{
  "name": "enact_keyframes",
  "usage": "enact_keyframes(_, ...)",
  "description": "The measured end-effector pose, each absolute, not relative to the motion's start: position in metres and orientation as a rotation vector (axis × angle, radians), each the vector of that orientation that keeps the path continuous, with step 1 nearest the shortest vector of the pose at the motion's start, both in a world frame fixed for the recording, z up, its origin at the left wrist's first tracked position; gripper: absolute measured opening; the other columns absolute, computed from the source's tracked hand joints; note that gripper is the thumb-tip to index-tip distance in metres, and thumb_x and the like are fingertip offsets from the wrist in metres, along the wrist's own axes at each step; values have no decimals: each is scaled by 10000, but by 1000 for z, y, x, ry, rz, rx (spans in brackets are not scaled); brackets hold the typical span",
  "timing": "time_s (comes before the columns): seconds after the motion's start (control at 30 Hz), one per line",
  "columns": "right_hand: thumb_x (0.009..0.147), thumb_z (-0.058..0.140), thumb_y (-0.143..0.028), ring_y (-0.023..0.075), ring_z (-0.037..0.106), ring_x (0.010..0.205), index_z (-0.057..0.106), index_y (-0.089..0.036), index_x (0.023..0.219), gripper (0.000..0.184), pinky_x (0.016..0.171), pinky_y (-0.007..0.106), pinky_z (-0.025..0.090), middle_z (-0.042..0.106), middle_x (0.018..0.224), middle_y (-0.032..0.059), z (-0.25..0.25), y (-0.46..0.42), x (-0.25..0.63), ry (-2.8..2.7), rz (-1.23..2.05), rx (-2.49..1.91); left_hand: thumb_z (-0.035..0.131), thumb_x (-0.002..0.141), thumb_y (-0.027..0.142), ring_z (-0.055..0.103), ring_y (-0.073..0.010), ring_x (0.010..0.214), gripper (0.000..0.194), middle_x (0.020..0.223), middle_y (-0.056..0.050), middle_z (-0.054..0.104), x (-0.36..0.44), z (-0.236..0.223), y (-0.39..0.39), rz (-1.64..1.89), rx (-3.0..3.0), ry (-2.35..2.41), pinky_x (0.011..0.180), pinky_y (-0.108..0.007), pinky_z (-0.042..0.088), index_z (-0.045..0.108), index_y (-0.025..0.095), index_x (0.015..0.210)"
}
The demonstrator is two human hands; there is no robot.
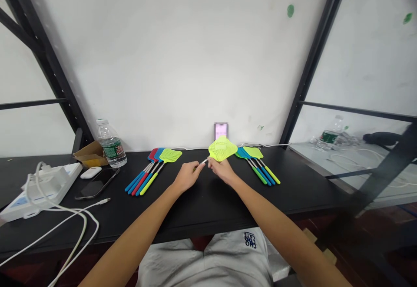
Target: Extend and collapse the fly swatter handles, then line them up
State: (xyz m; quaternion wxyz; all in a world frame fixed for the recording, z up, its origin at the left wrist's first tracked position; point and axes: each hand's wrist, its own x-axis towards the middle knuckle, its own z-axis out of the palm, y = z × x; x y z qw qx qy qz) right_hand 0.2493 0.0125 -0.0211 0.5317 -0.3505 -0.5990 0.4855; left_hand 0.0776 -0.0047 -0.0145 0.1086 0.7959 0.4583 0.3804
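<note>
One lime-yellow mesh-headed swatter [223,150]

Soft, even light brightens the white painted wall [182,61], with faint sheen on the matte black bench [202,200], while wide-angle distortion stretches the edges and the right side blurs.

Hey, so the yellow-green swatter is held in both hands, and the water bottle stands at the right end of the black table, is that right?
Not quite: the bottle stands toward the left end, as the head view shows.
</note>
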Motion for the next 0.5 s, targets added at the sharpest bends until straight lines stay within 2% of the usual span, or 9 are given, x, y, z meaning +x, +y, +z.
enact_keyframes(0.13,858,510,-493,90,368,516,492,-182,645,377,494,223,284,433,552,-42,-26,4,239,-1811,752,-871,380,899,414,433,-105,549,332,581,35,490,83,-13,-4,1278,2154,1255,548,-230,307,493,187,684)
enact_keyframes(0.27,850,530,-475,93,400,524,516,-184,667,344,508,223,288,467,555,-44,-30,3,238,-2005,589,-971,391,884,426,415,-90,472,285,554,52,480,82,-14,-1,1394,1864,1226,511,-220,330,508,192,771)
enact_keyframes(0.5,839,564,-438,90,437,514,550,-179,632,332,513,222,278,527,563,-25,-32,0,235,-2160,453,-1031,353,922,442,472,-93,539,394,582,30,511,84,-13,-5,1381,1955,1233,556,-227,378,427,190,628)
